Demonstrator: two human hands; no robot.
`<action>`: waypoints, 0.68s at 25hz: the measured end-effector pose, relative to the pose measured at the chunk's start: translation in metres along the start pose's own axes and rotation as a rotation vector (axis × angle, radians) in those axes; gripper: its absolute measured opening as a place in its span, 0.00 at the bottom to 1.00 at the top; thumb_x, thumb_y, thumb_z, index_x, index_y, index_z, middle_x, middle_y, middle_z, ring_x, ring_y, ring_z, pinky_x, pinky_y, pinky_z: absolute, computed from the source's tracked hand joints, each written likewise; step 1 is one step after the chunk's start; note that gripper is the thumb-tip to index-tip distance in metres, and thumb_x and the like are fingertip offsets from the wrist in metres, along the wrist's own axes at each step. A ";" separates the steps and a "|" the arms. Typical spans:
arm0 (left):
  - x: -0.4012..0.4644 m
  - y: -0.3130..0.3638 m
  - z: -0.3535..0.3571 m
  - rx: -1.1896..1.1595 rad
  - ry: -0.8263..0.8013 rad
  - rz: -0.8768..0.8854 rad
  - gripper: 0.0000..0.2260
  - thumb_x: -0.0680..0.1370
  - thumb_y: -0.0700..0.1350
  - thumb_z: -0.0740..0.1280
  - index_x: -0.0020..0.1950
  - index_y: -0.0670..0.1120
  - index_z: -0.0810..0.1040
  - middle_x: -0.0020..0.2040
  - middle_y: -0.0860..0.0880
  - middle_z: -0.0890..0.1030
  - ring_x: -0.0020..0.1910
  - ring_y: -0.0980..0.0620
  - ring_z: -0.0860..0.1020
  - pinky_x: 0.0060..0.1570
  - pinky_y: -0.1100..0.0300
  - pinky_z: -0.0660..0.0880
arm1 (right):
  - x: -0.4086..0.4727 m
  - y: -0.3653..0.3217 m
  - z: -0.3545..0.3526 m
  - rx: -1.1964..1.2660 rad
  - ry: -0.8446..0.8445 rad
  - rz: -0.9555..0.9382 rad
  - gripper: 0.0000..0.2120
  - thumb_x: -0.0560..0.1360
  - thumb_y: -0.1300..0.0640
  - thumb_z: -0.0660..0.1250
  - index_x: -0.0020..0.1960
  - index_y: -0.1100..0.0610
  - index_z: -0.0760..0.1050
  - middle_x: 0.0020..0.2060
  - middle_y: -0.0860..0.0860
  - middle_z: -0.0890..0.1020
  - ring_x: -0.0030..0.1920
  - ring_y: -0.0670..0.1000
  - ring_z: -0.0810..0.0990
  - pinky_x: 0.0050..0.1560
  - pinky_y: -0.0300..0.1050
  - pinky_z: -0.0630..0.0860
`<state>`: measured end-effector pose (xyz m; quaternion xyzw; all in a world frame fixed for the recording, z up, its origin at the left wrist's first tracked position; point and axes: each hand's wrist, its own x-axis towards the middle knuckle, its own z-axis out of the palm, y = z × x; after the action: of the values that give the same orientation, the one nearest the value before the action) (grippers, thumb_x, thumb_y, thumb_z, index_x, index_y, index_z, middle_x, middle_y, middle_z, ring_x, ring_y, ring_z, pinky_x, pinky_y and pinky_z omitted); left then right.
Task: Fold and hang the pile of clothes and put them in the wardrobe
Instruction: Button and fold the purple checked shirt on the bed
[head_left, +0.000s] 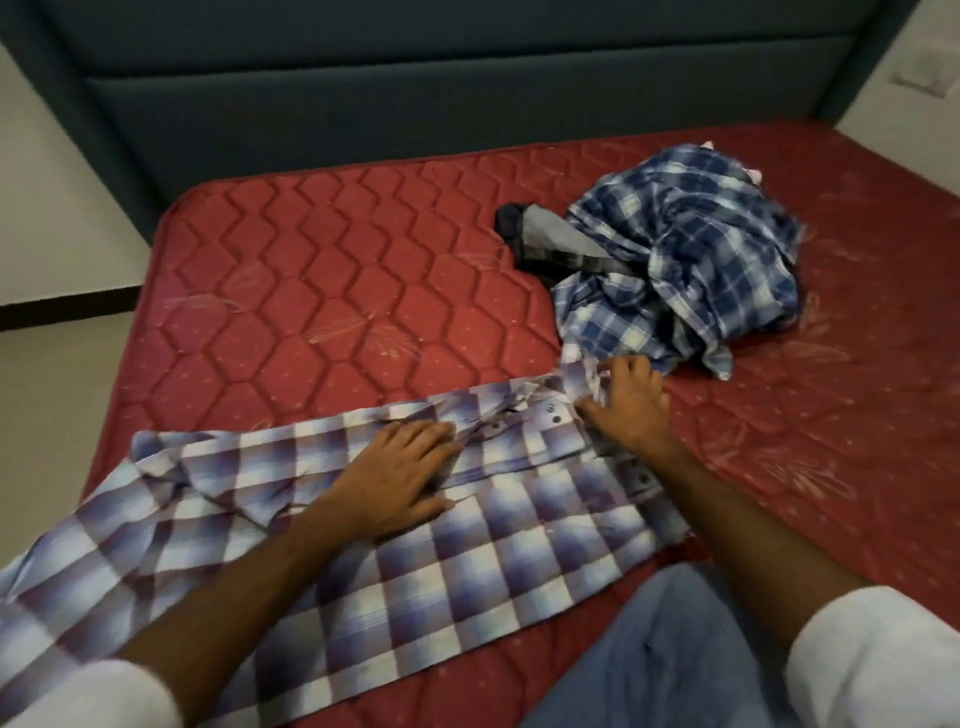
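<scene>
At far left, a white sleeve (88, 693) covers the upper left arm; the forearm runs up and right across a purple-and-white checked shirt (322, 561), which lies spread flat on the near part of a red quilted mattress (311, 260), its left end trailing past the mattress edge. The left hand (397, 480) rests palm down on the shirt near its buttoned front; fingers straight and held close together, thumb out to the side, gripping nothing. Right of it, the right hand (626, 402) sits at the shirt's collar end; fingers curled into bunched cloth, apparently holding it, though blur hides the exact grip. Behind that hand, just beside the collar, a pile of clothes (675, 260) lies crumpled on the mattress; blue-and-white plaid on top, a dark garment (540, 241) protruding at its left. A dark blue headboard (415, 104) stands behind; a knee in blue jeans (670, 654) occupies the lower right.
</scene>
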<state>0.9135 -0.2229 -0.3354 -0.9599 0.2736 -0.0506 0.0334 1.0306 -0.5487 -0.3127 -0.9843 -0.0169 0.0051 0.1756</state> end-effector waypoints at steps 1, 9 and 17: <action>0.007 0.008 -0.001 0.033 -0.008 -0.007 0.26 0.80 0.64 0.58 0.68 0.48 0.74 0.65 0.46 0.75 0.61 0.43 0.74 0.56 0.46 0.72 | -0.006 0.005 0.001 0.020 0.011 0.015 0.26 0.73 0.40 0.71 0.62 0.55 0.71 0.62 0.56 0.69 0.64 0.61 0.68 0.62 0.59 0.67; 0.036 0.025 -0.013 0.007 0.024 0.034 0.18 0.82 0.57 0.53 0.48 0.47 0.76 0.43 0.49 0.76 0.36 0.49 0.74 0.37 0.52 0.72 | -0.020 -0.003 0.004 0.085 -0.218 -0.045 0.22 0.74 0.36 0.70 0.48 0.54 0.69 0.42 0.48 0.78 0.44 0.52 0.77 0.48 0.50 0.70; 0.052 0.031 -0.013 -0.276 0.001 0.035 0.15 0.83 0.58 0.56 0.61 0.51 0.73 0.57 0.53 0.73 0.50 0.56 0.73 0.49 0.56 0.76 | -0.029 0.024 -0.014 0.634 -0.143 -0.087 0.15 0.76 0.62 0.73 0.55 0.52 0.70 0.37 0.51 0.81 0.33 0.43 0.79 0.35 0.40 0.77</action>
<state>0.9402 -0.2772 -0.3212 -0.9504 0.2948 -0.0124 -0.0981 1.0029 -0.5769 -0.3081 -0.8760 -0.0688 0.0717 0.4719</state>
